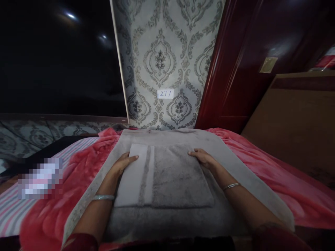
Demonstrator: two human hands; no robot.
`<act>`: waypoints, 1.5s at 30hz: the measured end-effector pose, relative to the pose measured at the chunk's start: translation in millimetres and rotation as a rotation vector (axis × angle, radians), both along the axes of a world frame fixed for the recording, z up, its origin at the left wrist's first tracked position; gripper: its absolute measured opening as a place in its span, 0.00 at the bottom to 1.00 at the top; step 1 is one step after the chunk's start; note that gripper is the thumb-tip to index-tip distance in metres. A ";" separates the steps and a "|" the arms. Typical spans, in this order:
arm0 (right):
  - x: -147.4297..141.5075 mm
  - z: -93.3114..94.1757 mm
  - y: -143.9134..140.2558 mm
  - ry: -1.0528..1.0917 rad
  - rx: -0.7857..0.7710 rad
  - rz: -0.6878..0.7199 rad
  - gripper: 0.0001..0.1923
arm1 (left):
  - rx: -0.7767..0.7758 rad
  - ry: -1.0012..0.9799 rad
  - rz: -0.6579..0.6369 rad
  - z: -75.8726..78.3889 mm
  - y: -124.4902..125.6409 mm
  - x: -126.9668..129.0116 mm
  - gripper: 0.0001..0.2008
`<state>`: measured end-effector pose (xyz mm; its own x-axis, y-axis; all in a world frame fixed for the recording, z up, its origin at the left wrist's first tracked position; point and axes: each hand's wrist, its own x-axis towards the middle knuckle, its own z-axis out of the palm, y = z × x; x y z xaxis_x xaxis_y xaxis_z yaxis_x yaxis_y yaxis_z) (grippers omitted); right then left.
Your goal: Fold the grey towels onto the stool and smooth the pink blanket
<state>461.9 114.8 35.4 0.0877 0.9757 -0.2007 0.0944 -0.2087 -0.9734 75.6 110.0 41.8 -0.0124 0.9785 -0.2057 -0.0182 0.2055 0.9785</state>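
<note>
A folded grey towel [180, 177] with a pale band and stripe along its left side lies flat in front of me. My left hand [124, 163] grips its far left edge, the thumb on top and the other fingers mostly hidden at the side. At the far right edge, my right hand [203, 157] holds the towel in the same way, thumb over the top. Beneath the towel spreads a larger light grey cloth [232, 170]. A bangle [104, 197] circles my left wrist, and a silver bracelet [231, 186] my right.
A red plush blanket [86, 164] shows on both sides of the cloth. Striped fabric [15, 205] lies far left, below a dark screen [60, 62]. Behind are patterned wallpaper [159, 42] with a "277" label [165, 93], a dark red door [232, 62] and a cardboard box [295, 129].
</note>
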 end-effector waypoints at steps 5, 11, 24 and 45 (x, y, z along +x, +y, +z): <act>-7.3 4.8 -8.7 0.036 0.010 -0.017 0.08 | -0.089 -0.095 -0.034 6.7 5.8 -0.7 0.13; -16.9 7.1 -20.0 0.069 -0.002 -0.046 0.07 | -0.107 -0.070 -0.030 9.0 12.1 4.5 0.18; 10.8 116.8 -5.7 -0.049 0.784 -0.053 0.23 | 0.625 0.058 0.050 133.6 16.4 -11.4 0.22; -32.4 -25.3 -124.8 -0.953 0.782 0.275 0.27 | 0.802 1.149 -0.391 -7.2 -60.9 -2.1 0.24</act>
<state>429.6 -10.0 10.1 -0.3443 0.8139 0.4680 0.7736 0.5284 -0.3497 73.6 49.1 34.5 0.4984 0.8030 0.3269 0.7664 -0.5843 0.2668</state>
